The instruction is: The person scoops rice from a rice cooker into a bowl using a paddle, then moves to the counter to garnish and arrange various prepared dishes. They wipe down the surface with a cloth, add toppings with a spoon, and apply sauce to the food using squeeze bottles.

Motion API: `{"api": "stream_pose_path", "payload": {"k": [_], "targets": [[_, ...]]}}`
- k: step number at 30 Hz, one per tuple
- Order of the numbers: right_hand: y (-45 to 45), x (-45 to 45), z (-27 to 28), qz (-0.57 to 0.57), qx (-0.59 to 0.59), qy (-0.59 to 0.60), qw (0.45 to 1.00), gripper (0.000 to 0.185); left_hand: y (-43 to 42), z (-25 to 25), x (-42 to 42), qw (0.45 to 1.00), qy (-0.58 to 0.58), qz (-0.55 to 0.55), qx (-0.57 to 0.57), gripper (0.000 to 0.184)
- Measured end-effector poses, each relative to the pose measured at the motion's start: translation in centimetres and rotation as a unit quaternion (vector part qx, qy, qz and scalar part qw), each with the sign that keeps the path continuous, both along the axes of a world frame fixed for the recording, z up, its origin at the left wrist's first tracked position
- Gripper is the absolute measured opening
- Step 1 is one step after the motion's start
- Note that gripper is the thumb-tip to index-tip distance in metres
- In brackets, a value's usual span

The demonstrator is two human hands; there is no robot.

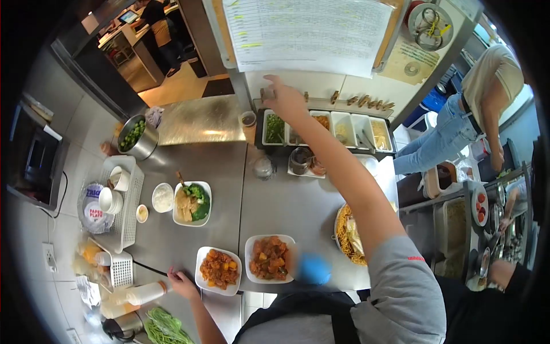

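Observation:
My right hand (pixel 285 103) reaches across the counter to the wall ledge below the papers. Its index finger is stretched out beside a wooden clothespin (pixel 266 94), and I see nothing held in it. Low on the left, my left hand (pixel 183 285) hovers at the counter edge with its fingers apart, seemingly without anything in them. Close to it stands a square white bowl of red-sauced meat chunks (pixel 219 268). A second such bowl (pixel 270 259) sits just to the right. Further right, my right arm partly covers a plate of fried noodles (pixel 349 232).
Trays of chopped toppings (pixel 342 131) line the back. A broccoli bowl (pixel 193 203), rice bowl (pixel 163 198), white basket (pixel 129 212) and steel pot (pixel 138 137) are leftward. Squeeze bottles (pixel 146 293) and leafy greens (pixel 166 327) lie lower left. A co-worker (pixel 481 103) stands at right.

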State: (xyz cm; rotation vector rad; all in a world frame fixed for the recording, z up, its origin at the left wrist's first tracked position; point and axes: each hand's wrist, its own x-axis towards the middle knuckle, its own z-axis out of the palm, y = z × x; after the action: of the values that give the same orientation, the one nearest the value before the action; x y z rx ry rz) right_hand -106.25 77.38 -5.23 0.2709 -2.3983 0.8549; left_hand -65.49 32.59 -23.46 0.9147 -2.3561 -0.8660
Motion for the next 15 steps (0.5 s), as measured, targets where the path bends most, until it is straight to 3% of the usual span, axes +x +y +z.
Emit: {"api": "stream_pose_path", "payload": {"k": [3, 4, 5, 6, 8, 11, 13, 14, 15], "targets": [[7.9, 5.9, 4.1, -0.075, -0.096, -0.038, 0.992, 0.031, 0.2, 0.5, -0.8, 0.998, -0.045, 0.013, -0.032, 0.033], [13.4, 5.6, 2.2, -0.102, -0.093, 0.032, 0.99, 0.022, 0.4, 0.5, -0.5, 0.997, -0.059, 0.018, -0.041, 0.032], [15.9, 7.3, 4.5, -0.209, -0.15, -0.031, 0.966, 0.022, 0.8, 0.8, -0.7, 0.996, -0.067, 0.013, -0.062, 0.031], [21.2, 7.1, 2.9, -0.245, -0.073, 0.032, 0.966, 0.024, 1.2, 1.3, -1.0, 0.993, -0.078, 0.012, -0.083, 0.03], [29.1, 7.0, 0.2, -0.27, 0.073, -0.002, 0.96, 0.034, 0.9, 1.0, -0.8, 0.989, -0.1, 0.015, -0.104, 0.029], [33.2, 7.7, -2.2, -0.198, 0.119, -0.014, 0.973, 0.041, 1.3, 1.9, -1.5, 0.983, -0.163, 0.041, -0.078, 0.029], [34.1, 7.1, -2.9, -0.126, 0.126, -0.043, 0.983, 0.045, 0.6, 0.8, -1.1, 0.989, -0.098, 0.006, -0.108, 0.029], [33.3, 7.4, -2.3, -0.15, 0.166, -0.062, 0.973, 0.046, -0.2, -0.1, -0.9, 0.987, -0.116, 0.021, -0.112, 0.029], [33.2, 7.5, -2.6, -0.139, 0.181, -0.006, 0.974, 0.044, 0.5, 0.9, -1.2, 0.985, -0.151, 0.05, -0.071, 0.03]]}}
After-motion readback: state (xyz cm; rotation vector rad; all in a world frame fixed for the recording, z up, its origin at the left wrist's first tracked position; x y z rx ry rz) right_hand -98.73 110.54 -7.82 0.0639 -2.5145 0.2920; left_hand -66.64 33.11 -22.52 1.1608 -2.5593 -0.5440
